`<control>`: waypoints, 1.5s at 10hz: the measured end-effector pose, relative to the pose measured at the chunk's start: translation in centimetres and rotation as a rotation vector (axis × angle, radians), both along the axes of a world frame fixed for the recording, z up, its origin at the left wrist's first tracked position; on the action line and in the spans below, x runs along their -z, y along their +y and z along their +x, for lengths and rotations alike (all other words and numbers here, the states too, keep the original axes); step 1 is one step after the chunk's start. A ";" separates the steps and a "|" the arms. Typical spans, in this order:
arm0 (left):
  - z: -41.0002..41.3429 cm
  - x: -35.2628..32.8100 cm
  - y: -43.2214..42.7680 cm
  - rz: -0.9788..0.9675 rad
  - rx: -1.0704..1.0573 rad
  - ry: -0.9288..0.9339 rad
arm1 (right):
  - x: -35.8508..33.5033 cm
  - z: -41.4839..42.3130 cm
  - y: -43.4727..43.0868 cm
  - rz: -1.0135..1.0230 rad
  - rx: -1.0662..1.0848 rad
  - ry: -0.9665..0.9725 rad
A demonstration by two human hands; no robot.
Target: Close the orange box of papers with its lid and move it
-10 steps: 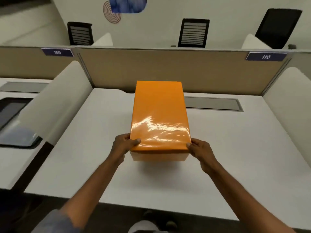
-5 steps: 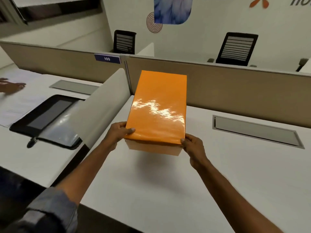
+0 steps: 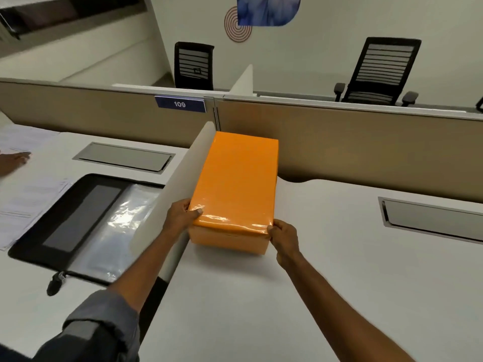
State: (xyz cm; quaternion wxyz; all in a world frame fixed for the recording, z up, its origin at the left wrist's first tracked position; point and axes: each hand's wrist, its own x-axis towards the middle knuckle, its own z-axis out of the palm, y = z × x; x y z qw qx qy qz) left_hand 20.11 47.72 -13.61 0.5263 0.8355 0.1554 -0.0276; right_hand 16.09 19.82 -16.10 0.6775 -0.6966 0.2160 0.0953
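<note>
The orange box point(image 3: 236, 178) has its glossy lid on, so the papers inside are hidden. It sits at the far left of the white desk point(image 3: 326, 270), its long left side against the white side divider point(image 3: 180, 173). My left hand point(image 3: 183, 214) grips the near left corner, thumb on the lid. My right hand point(image 3: 283, 237) holds the near right corner. Whether the base rests on the desk or hovers just above it, I cannot tell.
A beige back partition point(image 3: 366, 142) runs behind the box. A metal cable flap point(image 3: 428, 218) is set in the desk to the right. Beyond the divider lie a black folder point(image 3: 78, 226), paper sheets point(image 3: 23, 202) and another person's hand point(image 3: 13, 160).
The box has travelled left across the desk in both hands, from the middle to the side divider. My view has swung left with it.
</note>
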 end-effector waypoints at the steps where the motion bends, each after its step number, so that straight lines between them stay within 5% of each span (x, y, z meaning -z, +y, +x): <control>1: 1.5 1.0 -0.4 0.184 0.002 -0.011 | 0.7 1.3 1.0 -0.051 0.014 0.019; 3: 1.9 3.7 -2.4 0.466 0.070 -0.141 | 1.6 2.7 2.6 -0.292 -0.052 -0.096; 4: 1.9 5.6 -2.5 0.640 0.187 -0.331 | 2.6 2.5 4.3 -0.701 -0.309 -0.301; 6: 3.3 7.7 -2.1 0.846 0.332 -0.324 | 4.8 3.4 6.2 -1.254 -0.666 -0.462; 11: 4.9 7.1 -0.6 0.848 0.374 -0.251 | 4.7 3.8 8.0 -1.214 -0.683 -0.444; 15: -1.9 4.3 -12.0 0.846 0.515 -0.434 | 3.8 -2.3 -4.8 -1.254 -0.377 -0.350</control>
